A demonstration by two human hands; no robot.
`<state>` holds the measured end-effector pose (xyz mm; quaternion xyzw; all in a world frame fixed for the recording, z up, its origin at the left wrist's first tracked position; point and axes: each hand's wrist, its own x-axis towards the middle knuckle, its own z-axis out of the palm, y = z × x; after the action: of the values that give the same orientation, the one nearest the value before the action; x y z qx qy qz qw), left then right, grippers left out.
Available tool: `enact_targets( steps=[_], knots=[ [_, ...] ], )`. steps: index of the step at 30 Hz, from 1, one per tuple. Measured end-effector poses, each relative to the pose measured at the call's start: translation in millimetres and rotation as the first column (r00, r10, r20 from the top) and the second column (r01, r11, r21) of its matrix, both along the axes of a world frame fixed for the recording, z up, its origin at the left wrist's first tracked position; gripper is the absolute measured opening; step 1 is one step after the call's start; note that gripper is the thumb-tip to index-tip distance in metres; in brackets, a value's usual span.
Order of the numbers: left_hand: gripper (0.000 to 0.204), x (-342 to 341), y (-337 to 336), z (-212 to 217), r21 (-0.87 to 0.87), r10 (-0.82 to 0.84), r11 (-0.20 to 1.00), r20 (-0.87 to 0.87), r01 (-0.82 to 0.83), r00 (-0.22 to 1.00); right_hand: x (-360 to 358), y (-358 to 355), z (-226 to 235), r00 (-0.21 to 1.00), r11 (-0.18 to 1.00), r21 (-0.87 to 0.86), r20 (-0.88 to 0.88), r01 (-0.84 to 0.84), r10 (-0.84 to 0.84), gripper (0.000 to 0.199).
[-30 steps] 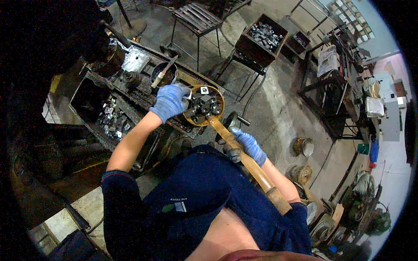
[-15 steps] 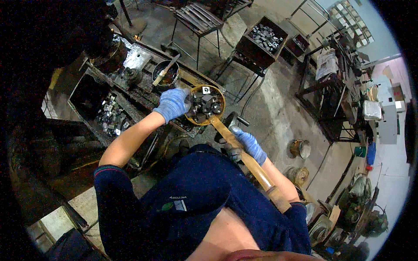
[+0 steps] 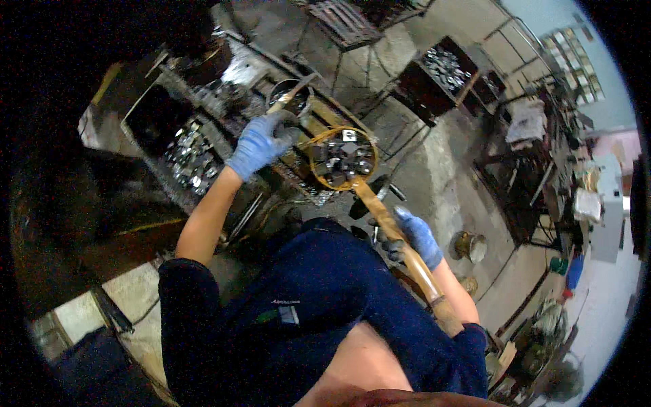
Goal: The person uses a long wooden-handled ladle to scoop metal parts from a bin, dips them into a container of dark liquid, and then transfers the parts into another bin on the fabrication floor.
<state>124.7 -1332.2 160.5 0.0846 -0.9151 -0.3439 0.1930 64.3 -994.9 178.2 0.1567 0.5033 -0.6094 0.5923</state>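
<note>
A long-handled scoop is seen just above the centre of the frame, its round bowl filled with small dark and silvery metal pieces. The wooden handle runs from the bowl down and to the right, so the long axis is laid diagonally, from upper left to lower right, with the bowl pointed toward the upper left and the handle's end near the lower right, beside the right forearm.

The handle is gripped about halfway along by the right hand, which is gloved in blue and closed around the wood. The bowl lies up and to the left of this hand, well apart from it.

The left hand, also in a blue glove, is placed just left of the bowl, at the upper centre-left. Its fingers are curled, and a thin stick-like tool appears to be held in them, pointed up and to the right; the grasp itself cannot be told for certain. Whether the glove touches the bowl's rim cannot be told either.

Under the bowl a cluttered workbench is seen, with a tray of metal parts at the left. A dark crate of parts is set at the upper right.
</note>
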Motion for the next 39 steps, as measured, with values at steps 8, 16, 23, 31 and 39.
enact_targets(
  steps=[8, 16, 23, 31, 39],
  knots=[
    [0.028, 116, -124, -58, -0.075, 0.471, 0.879, 0.296, -0.471, 0.831, 10, 1, 7, 0.987, 0.999, -0.033, 0.158, 0.025, -0.019, 0.038],
    [0.039, 111, -164, -159, -0.384, 0.365, 0.923, 0.857, -0.021, 0.364, 10, -4, 3, 0.994, 0.999, 0.041, 0.103, -0.027, 0.022, 0.050],
    [0.052, 96, -182, -176, -0.546, 0.519, 0.834, 0.731, -0.078, 0.443, 6, -10, -2, 0.993, 0.996, 0.068, 0.094, 0.061, -0.067, 0.056],
    [0.077, 70, -233, -185, -0.516, 0.509, 0.851, 0.761, -0.099, 0.402, -1, -18, -1, 0.970, 0.994, 0.036, 0.219, 0.103, -0.108, 0.038],
    [0.066, 81, -265, -297, -0.337, 0.460, 0.878, 0.789, -0.339, 0.407, 1, -24, -8, 0.972, 0.978, 0.131, 0.150, 0.163, -0.182, 0.038]
  ],
)
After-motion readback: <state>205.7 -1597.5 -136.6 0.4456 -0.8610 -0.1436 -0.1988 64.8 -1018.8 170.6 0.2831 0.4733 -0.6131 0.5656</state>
